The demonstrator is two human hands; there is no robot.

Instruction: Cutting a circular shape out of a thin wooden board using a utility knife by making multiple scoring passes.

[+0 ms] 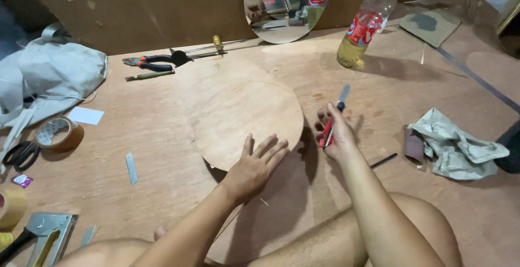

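A round plywood disc (pixel 246 118) lies flat on the brown wooden floor in front of me. My left hand (pixel 254 167) rests palm down with spread fingers on the disc's near edge. Just right of the disc, my right hand (pixel 336 131) grips a red-handled utility knife (pixel 331 123), its blade pointing up and away. My bare knees show at the bottom of the view.
Pliers and a tool (pixel 157 61) lie at the back left, a round mirror (pixel 284 7) leans on the wall, a plastic bottle (pixel 365 26) of yellow liquid stands nearby. Crumpled cloth (pixel 457 145) right; tape roll (pixel 59 134), scissors (pixel 19 153), staple gun (pixel 46 237) left.
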